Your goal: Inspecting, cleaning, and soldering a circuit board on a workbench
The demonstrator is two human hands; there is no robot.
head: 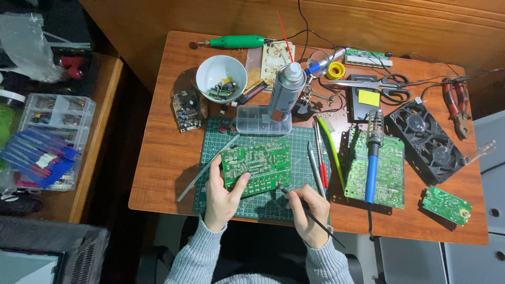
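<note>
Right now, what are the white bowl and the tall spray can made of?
The white bowl looks like glazed ceramic: smooth, evenly white, thick-rimmed, though it could be plastic. The tall spray can looks like metal: a silvery body with a shiny sheen; its white cap seems to be plastic.

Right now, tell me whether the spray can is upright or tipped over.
Upright. The spray can stands on its base behind the clear plastic box, its white cap pointing up toward the camera.

Left hand (223, 197) gripping green circuit board (256, 164), right hand (309, 213) holding thin tool (310, 214)
</note>
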